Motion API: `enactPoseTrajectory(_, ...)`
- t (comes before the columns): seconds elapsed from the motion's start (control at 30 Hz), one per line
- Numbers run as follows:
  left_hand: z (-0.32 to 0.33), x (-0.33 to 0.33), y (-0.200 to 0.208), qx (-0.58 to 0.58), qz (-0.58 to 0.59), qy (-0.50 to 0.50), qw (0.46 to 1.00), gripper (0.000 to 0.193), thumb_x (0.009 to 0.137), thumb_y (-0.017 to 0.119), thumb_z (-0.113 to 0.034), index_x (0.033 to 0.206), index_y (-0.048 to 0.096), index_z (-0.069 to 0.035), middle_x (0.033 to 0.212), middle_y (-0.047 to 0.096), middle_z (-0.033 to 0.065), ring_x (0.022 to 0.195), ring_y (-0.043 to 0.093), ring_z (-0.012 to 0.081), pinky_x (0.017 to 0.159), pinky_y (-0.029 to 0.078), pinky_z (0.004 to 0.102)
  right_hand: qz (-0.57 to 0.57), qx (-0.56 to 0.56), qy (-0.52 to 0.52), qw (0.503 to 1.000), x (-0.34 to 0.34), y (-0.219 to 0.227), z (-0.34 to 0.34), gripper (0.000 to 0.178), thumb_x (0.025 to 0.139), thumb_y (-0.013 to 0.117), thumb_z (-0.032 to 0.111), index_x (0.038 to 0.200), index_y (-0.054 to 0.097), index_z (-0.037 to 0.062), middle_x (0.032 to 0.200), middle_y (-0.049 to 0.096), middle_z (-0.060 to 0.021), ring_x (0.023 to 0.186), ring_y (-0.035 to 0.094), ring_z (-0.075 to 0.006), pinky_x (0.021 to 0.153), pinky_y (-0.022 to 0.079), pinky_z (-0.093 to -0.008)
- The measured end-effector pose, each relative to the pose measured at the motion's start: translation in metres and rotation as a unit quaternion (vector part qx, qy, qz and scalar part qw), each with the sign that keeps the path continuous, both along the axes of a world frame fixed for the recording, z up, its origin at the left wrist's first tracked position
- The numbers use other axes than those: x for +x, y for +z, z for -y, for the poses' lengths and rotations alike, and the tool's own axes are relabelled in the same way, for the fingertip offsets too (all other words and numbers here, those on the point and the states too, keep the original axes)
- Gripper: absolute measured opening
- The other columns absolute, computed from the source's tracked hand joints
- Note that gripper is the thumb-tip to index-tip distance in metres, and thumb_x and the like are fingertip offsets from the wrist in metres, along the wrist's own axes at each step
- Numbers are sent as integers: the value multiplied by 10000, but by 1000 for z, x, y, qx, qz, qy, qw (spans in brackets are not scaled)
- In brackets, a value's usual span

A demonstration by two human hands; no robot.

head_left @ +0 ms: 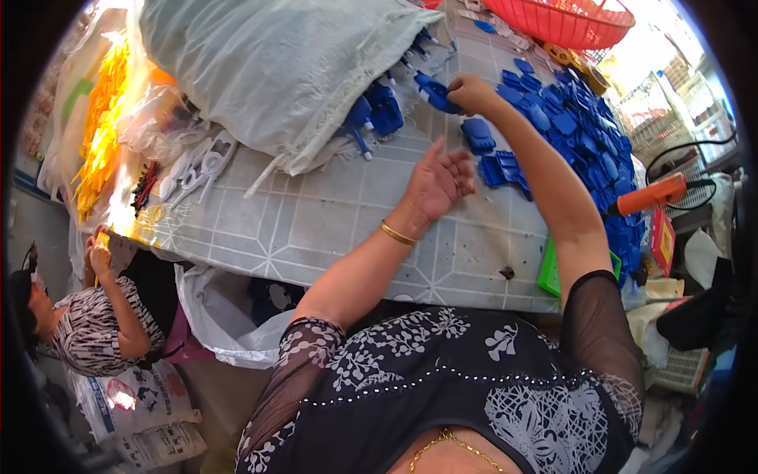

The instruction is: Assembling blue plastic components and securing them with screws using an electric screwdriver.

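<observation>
My right hand (472, 93) reaches across to the far side of the table, closed on a blue plastic part (433, 91) with a white tip. That part is just off the mouth of a large whitish sack (268, 67), where several more blue parts with white tips (384, 109) poke out. My left hand (442, 180) is over the table nearer to me, palm turned up, fingers loosely bent and apart, holding nothing. Beside it lie loose blue plastic pieces (477, 135). A big heap of flat blue pieces (580, 130) spreads along the right side of the table.
A red basket (568, 22) stands at the back right. An orange-handled corded tool (651, 195) lies by the heap, near a green tray (549, 268). White plastic parts (193, 167) and yellow pieces (103, 118) are on the left. A person (110, 316) sits there, holding something yellow.
</observation>
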State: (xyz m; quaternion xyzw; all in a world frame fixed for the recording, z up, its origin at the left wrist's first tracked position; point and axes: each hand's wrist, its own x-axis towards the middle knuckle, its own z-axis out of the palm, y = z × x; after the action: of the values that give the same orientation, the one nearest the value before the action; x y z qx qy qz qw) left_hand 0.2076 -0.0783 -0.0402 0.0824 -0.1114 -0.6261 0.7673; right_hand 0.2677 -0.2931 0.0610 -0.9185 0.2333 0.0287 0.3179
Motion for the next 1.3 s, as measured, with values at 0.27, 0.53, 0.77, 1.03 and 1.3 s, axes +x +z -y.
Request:
enactPoseTrajectory(0.27,-11,-3,66,52,-54,237,969,789,918,549,-753,1228,620,-31,1314,635,224,1274,575,434,1138,402,638,99,-18,233,967,-107,37,-40,296,869,689,179,1120,696,20,867,718,-89,737,657,-150,654,531,-279)
enactPoseTrajectory(0.53,12,41,54,135,-55,257,955,802,845,668,-746,1205,604,-33,1184,660,258,1126,634,485,1005,504,644,1,-197,19,980,-118,-20,-12,704,859,704,521,1412,558,110,1446,546,-217,1329,525,-406,1090,403,-562)
enactPoseTrajectory(0.77,18,45,33,79,-4,226,971,650,916,675,-592,1264,601,-48,1216,664,277,1152,635,484,999,498,668,92,-243,49,964,-124,-31,-2,604,789,712,339,1335,631,95,1238,686,-202,1151,637,-408,1014,487,-488)
enactPoseTrajectory(1.03,20,38,34,86,-11,241,967,515,975,674,-460,1271,607,-44,1240,659,265,1236,599,483,1043,472,668,148,-79,-49,985,-129,-33,13,676,835,758,231,1462,536,106,1363,639,-232,1287,612,-340,1086,470,-399)
enactPoseTrajectory(1.3,17,31,39,41,7,217,975,500,967,704,-466,1253,589,-73,1185,684,188,1195,644,380,1021,522,583,217,95,6,972,-136,-12,-11,574,896,754,229,1422,567,94,1330,655,-181,1190,654,-270,998,509,-383)
